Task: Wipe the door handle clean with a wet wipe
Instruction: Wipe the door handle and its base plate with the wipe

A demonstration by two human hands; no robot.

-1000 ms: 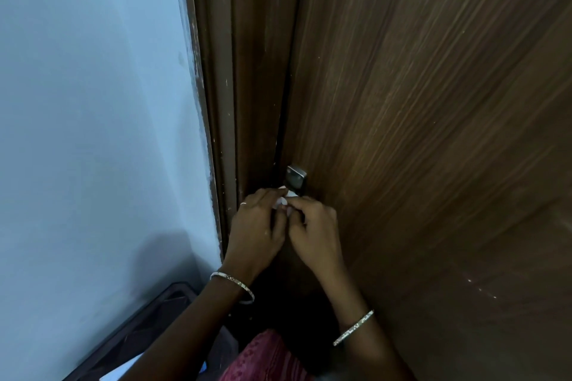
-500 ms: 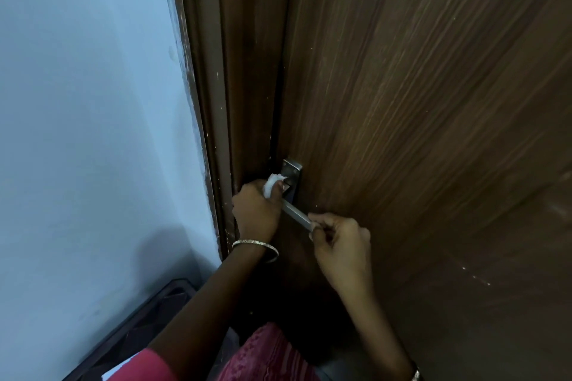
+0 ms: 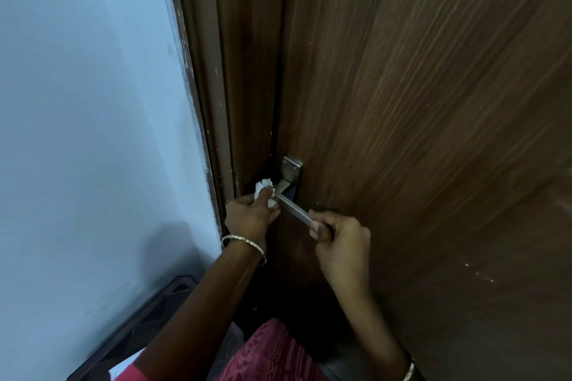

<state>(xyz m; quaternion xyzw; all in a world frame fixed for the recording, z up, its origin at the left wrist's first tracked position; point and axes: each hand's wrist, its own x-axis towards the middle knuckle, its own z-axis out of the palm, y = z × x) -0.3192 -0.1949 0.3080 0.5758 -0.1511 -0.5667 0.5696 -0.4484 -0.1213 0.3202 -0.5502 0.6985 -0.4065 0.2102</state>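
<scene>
One metal door handle (image 3: 292,210) sticks out from its plate (image 3: 292,172) on the brown wooden door (image 3: 418,102), near the frame (image 3: 226,86). Two hands work on it. The left hand (image 3: 250,216) is closed around one white wet wipe (image 3: 263,192), pressed against the lever's inner end. The right hand (image 3: 340,241) pinches the lever's free end. Two bangles show: one on the left wrist (image 3: 244,241), one on the right (image 3: 408,371)
</scene>
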